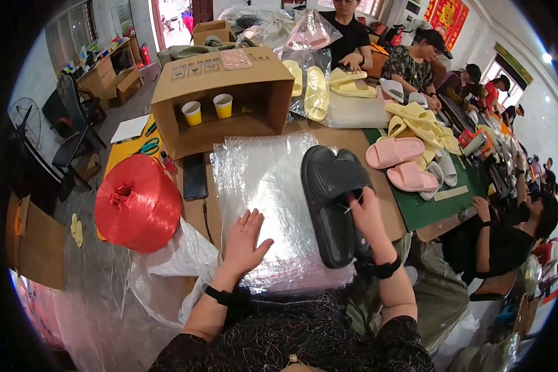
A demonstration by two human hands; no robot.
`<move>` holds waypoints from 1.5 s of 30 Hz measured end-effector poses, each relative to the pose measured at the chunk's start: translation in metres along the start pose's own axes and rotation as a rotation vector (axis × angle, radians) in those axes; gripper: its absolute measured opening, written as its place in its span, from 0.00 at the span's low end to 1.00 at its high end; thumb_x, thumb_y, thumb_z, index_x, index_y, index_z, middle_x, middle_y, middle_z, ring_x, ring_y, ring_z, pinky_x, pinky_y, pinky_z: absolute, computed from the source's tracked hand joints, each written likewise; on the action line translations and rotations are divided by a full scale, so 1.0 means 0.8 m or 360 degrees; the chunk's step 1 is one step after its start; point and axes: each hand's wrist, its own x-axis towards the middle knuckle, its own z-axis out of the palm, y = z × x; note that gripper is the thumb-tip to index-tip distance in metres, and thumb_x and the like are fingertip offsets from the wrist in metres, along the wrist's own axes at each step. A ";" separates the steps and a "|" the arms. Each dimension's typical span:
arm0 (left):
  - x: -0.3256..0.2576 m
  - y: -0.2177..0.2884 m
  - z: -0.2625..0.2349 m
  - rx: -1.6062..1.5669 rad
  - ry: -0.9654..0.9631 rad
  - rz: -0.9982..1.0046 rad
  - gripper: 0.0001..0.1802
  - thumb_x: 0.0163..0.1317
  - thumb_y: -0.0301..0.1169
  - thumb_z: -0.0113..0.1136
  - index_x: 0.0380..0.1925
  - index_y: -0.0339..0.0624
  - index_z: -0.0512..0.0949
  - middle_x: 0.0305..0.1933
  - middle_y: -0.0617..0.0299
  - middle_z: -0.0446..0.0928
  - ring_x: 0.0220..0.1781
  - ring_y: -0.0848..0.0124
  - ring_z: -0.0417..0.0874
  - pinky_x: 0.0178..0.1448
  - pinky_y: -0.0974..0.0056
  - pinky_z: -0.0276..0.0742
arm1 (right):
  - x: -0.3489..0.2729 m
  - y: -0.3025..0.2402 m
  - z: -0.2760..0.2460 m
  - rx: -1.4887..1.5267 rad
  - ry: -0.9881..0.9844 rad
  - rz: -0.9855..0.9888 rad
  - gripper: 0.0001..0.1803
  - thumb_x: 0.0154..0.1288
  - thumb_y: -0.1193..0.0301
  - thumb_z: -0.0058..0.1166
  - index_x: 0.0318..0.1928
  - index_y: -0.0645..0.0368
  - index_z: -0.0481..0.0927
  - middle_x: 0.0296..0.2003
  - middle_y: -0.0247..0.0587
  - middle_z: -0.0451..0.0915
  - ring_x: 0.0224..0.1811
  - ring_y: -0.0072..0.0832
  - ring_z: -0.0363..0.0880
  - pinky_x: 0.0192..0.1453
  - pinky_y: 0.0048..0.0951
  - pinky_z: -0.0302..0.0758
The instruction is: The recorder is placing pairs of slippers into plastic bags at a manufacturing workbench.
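Note:
A pair of black slide sandals [332, 214] stands on the right part of a stack of clear plastic bags [263, 180], toes pointing away from me. My right hand [370, 217] grips the pair at the strap opening, fingers curled in by the strap; a small white tag or thread shows there. My left hand [247, 243] lies flat on the bags, fingers stretched out and a ring on one finger. It touches only the bag stack, left of the sandals. The second sandal is mostly hidden behind the near one.
Left of the bags sit a red roll of plastic twine [136, 201], a dark phone [194, 176] and teal scissors [149, 147]. Behind stands an open cardboard box [167, 133] with two paper cups. Pink slides [395, 152] lie right on a green mat [415, 204]. Several people work beyond.

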 end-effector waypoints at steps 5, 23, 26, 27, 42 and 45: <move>-0.001 0.001 0.001 0.0005 0.0017 -0.0002 0.40 0.63 0.46 0.62 0.69 0.33 0.66 0.74 0.41 0.64 0.78 0.43 0.59 0.80 0.43 0.52 | -0.043 -0.027 0.056 0.0028 -0.0334 0.0023 0.20 0.64 0.67 0.62 0.47 0.69 0.70 0.42 0.64 0.73 0.45 0.60 0.75 0.48 0.50 0.73; 0.006 -0.018 -0.014 -0.0108 -0.0344 0.0107 0.50 0.54 0.57 0.67 0.71 0.38 0.66 0.79 0.38 0.54 0.81 0.41 0.51 0.81 0.45 0.48 | -0.051 0.076 0.047 -0.0499 0.0089 0.0093 0.17 0.67 0.61 0.58 0.33 0.66 0.75 0.35 0.57 0.76 0.39 0.58 0.78 0.43 0.52 0.75; 0.010 -0.020 -0.021 -0.0022 -0.0512 0.0132 0.51 0.53 0.59 0.66 0.73 0.43 0.65 0.80 0.37 0.50 0.81 0.39 0.49 0.82 0.45 0.47 | -0.075 0.089 0.015 -0.0376 0.0196 0.0216 0.18 0.67 0.61 0.60 0.34 0.67 0.74 0.35 0.56 0.76 0.38 0.56 0.78 0.42 0.48 0.73; 0.010 -0.018 -0.025 -0.0021 -0.0506 0.0133 0.51 0.53 0.59 0.66 0.73 0.43 0.65 0.80 0.37 0.50 0.81 0.39 0.49 0.82 0.45 0.47 | -0.086 0.092 0.006 -0.0327 0.0230 0.0259 0.17 0.68 0.63 0.59 0.36 0.68 0.76 0.35 0.56 0.76 0.39 0.56 0.78 0.42 0.46 0.73; 0.036 0.051 0.003 0.0072 -0.0493 0.0520 0.31 0.63 0.49 0.66 0.64 0.52 0.75 0.76 0.52 0.63 0.77 0.47 0.62 0.78 0.47 0.59 | -0.188 0.121 -0.076 0.0854 0.0664 0.0400 0.17 0.74 0.78 0.47 0.60 0.70 0.74 0.55 0.45 0.80 0.57 0.30 0.76 0.64 0.31 0.69; 0.037 0.043 0.018 0.0127 -0.0445 0.0504 0.28 0.66 0.45 0.65 0.64 0.53 0.76 0.75 0.52 0.66 0.78 0.48 0.62 0.77 0.50 0.61 | -0.179 0.086 -0.065 0.0878 0.0738 0.0443 0.18 0.74 0.80 0.44 0.61 0.72 0.73 0.58 0.47 0.78 0.60 0.32 0.76 0.67 0.33 0.68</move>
